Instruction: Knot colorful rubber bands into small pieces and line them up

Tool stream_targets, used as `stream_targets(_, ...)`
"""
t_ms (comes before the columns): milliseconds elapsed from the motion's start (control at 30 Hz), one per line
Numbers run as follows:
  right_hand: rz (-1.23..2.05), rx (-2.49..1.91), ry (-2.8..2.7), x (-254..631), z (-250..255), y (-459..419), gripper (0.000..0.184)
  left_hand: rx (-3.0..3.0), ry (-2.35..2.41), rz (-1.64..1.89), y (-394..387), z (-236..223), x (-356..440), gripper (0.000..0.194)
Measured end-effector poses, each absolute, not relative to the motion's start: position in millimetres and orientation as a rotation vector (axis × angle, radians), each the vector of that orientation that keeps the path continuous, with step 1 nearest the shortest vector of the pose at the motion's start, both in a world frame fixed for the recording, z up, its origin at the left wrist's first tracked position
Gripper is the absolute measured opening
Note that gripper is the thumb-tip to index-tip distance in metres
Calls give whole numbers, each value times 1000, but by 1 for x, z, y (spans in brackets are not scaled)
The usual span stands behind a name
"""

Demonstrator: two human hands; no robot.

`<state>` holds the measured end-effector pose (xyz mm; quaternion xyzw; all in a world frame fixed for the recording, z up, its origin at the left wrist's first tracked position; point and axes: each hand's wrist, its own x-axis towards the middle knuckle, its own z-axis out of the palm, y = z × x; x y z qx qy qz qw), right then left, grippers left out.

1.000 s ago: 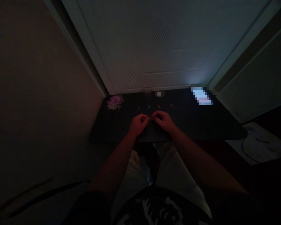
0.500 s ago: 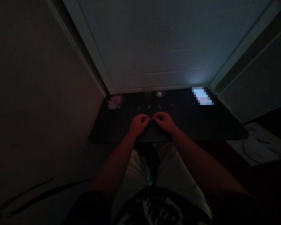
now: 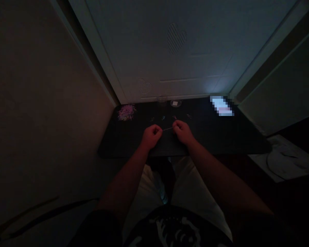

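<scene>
Strand (image 3: 167,129): thin, pale, drawn straight across the gap between both hands over the table (image 3: 221,137), slanting slightly in the view; its ends are hidden in the fingers.
Left hand (image 3: 151,136): thumb and fingertips pinch the strand's left part.
Right hand (image 3: 183,132): thumb and fingertips pinch its right part.
Bits (image 3: 163,117): four, rowed beyond the hands, one near the right fingertips.
Pile (image 3: 126,112): pinkish, at the table's far left corner.

A thin, pale, string-like strand (image 3: 168,129) is stretching straight between the left hand (image 3: 151,135) and right hand (image 3: 182,131). It is slanting slightly.
</scene>
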<state>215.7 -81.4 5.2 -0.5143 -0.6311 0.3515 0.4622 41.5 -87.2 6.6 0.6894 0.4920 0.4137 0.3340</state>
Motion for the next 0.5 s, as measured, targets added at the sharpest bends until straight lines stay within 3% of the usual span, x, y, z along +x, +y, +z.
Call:
stream_targets(300, 848, -1244, -1605, 213, 2, -81, 9, 1817, 1828, 1226, -38, 6, 13, 19)
stream_targets(500, 824, -1283, -1637, 213, 3, -82, 8, 1930, 1930, 1025, -20, 0, 5, 22)
